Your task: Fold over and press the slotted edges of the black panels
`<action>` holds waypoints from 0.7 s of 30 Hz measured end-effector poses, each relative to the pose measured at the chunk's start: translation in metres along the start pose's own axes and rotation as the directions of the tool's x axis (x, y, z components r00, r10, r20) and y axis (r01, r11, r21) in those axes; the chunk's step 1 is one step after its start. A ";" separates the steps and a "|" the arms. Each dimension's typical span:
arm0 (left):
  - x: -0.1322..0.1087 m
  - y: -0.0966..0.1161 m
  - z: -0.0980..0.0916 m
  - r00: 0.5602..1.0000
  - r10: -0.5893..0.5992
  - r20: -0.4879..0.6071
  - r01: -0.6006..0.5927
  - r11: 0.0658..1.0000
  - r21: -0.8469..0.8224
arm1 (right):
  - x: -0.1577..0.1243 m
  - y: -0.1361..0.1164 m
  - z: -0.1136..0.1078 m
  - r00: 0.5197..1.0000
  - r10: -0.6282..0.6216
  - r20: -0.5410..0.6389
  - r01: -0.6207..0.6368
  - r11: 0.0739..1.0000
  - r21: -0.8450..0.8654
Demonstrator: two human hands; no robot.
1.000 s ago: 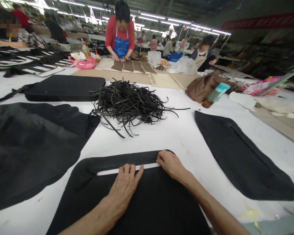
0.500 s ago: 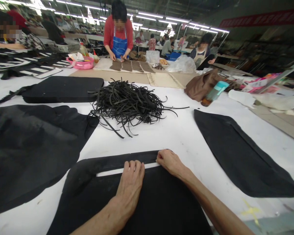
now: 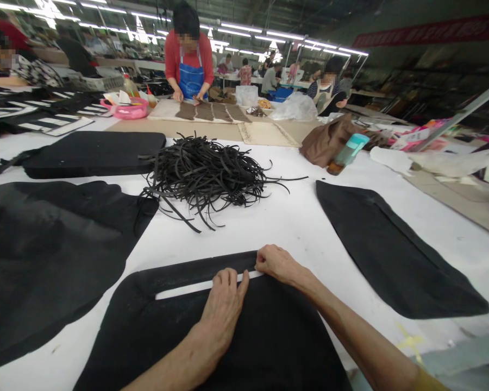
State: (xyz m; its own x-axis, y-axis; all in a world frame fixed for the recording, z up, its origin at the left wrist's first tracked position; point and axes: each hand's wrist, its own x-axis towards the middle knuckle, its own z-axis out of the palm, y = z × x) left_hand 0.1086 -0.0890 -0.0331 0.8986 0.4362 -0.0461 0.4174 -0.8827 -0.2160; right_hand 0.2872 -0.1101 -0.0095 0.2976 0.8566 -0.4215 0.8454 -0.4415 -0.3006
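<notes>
Head view: black panel (image 3: 212, 336) lies flat on counter (image 3: 301, 228). Left hand (image 3: 224, 304) spread flat beside slit (image 3: 187, 288); right hand (image 3: 275, 263) curled at its end, grip unclear. Likely soft, light, floppy; take by edge.

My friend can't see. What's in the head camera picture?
Two bare hands rest on a black fabric piece with a long slit, on a white table: the left hand flat at the slit, the right hand at its end. Beyond lies a pile of black strips; a person in a blue apron works farther back.
</notes>
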 end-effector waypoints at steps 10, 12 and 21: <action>0.013 0.007 -0.013 0.996 -0.059 0.071 0.059 0.998 0.002 | -0.005 0.013 -0.002 0.994 -0.002 -0.109 0.015 0.993 0.119; 0.013 0.007 -0.014 0.995 -0.057 0.078 0.057 0.998 0.009 | -0.006 0.019 -0.001 0.988 0.003 -0.155 0.020 0.989 0.145; 0.011 0.005 -0.016 0.994 -0.051 0.101 0.053 0.998 -0.015 | -0.012 0.017 0.008 0.991 -0.033 -0.133 0.056 0.984 0.167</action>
State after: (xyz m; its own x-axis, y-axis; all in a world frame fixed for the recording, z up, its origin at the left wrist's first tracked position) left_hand 0.1231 -0.0911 -0.0194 0.8579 0.4962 -0.1333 0.4663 -0.8609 -0.2035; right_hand 0.2941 -0.1302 -0.0164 0.3257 0.8988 -0.2935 0.7745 -0.4317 -0.4624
